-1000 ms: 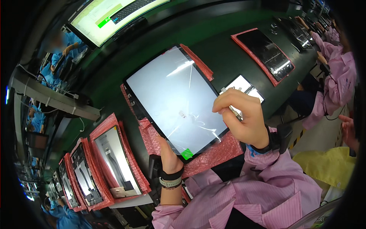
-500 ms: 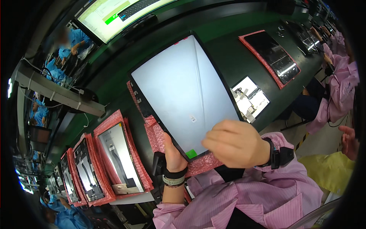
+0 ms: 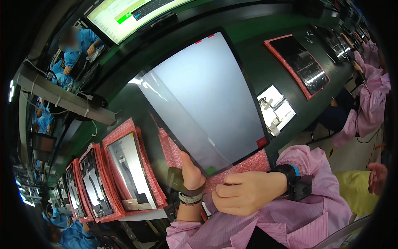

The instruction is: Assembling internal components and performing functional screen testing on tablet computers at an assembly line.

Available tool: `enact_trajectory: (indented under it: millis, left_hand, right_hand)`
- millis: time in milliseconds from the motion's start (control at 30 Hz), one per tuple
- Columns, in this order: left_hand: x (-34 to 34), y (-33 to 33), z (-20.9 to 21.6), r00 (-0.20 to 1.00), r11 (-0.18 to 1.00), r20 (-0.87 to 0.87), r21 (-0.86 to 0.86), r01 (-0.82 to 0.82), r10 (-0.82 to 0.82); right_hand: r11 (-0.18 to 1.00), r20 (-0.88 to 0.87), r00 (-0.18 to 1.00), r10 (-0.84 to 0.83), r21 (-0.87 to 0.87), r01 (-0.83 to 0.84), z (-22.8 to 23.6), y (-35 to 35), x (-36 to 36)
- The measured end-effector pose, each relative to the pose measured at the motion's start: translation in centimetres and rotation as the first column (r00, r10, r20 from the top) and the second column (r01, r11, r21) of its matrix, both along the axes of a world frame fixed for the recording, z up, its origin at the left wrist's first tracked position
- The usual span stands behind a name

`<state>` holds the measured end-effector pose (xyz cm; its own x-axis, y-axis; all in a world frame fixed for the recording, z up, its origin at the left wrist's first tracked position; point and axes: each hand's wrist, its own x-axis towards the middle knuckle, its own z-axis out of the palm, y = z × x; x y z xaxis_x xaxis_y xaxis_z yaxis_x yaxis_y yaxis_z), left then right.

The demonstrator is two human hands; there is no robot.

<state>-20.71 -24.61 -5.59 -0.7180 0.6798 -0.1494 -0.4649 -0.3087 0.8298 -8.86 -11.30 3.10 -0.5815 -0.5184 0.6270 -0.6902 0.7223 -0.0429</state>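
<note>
Tilted up in front of me is a flat display panel (image 3: 215, 91) with a black frame and a pale grey-white face. Red tabs mark its top edge and lower right corner. My left hand (image 3: 192, 172) grips its lower left edge, thumb at the front. A clear film (image 3: 178, 118) hangs loose over the panel's left part, its edge slanting down toward my right hand. A green tab (image 3: 210, 169) shows at the lower left corner. Closed, my right hand (image 3: 248, 193) is just below the panel's lower edge, apparently pinching the film; the fingertips are hidden.
Pink bubble wrap (image 3: 248, 164) lies under the panel. Several panels in pink wrap (image 3: 130, 166) stand at left. To the right are a small bright panel with parts (image 3: 277, 110) and a dark panel on pink wrap (image 3: 296, 64). A monitor (image 3: 132, 18) stands behind; co-workers sit at right.
My right hand has moved down, off the panel's face. The film's slanting edge has shifted left across the screen, and the red tab at the lower right corner now shows.
</note>
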Motion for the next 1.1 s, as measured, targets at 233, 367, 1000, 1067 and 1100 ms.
enact_trajectory:
  millis: [233, 367, 1000, 1067, 1100]
  left_hand:
    - [0.3, -0.7, -1.2, 0.979, 0.993, -0.186, -0.074, -0.097, 0.081]
    - [0.2, -0.9, -2.3, 0.968, 0.989, -0.216, -0.043, -0.139, 0.126]
    - [0.3, 0.2, 1.0, 0.995, 0.994, -0.001, -0.048, -0.101, 0.102]
    - [0.1, 0.1, 1.3, 0.996, 0.997, -0.051, -0.039, -0.069, 0.067]
    - [0.1, 0.1, 1.4, 0.997, 0.998, -0.046, -0.022, -0.061, 0.060]
  right_hand:
    - [0.994, 0.106, 0.992, 0.061, 0.079, -0.070, -0.3, 1.5, 1.0]
    - [1.000, 0.032, 0.999, 0.008, -0.020, -0.007, -0.9, 2.7, 1.1]
    - [0.964, -0.020, 0.968, -0.250, -0.097, 0.247, -2.4, 4.0, 2.8]
    - [0.956, -0.034, 0.960, -0.279, -0.101, 0.274, -2.4, 4.0, 2.8]
    - [0.954, -0.034, 0.957, -0.287, -0.103, 0.282, -2.4, 4.1, 2.8]
